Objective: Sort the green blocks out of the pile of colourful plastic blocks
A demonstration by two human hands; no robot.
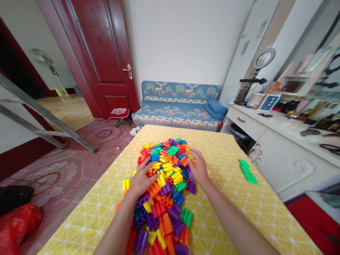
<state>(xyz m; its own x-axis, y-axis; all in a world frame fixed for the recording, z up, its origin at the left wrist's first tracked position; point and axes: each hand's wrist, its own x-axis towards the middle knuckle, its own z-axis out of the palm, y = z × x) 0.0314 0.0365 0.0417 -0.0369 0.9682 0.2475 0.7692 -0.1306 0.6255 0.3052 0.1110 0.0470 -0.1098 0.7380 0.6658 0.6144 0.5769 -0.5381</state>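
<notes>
A big heap of plastic tube-shaped building pieces (pixel 166 170) in yellow, orange, red, purple, blue and green runs down the middle of the table. Over its left side lies my left hand (pixel 142 179), fingers spread and touching pieces. My right hand (pixel 198 166) rests against the heap's right edge with its fingers apart, beside some orange and blue pieces; its fingertips are partly hidden among them. Neither hand shows a piece held in it. Apart from the heap, a row of green pieces (pixel 248 171) lies on the right side of the table.
A yellow patterned cloth covers the table (pixel 217 148). Behind it stands a blue sofa (pixel 175 109). To the right is a white dresser (pixel 287 148) with a ring light (pixel 264 58) and cosmetics. A metal ladder (pixel 47 132) and a red bag (pixel 21 226) are on the left.
</notes>
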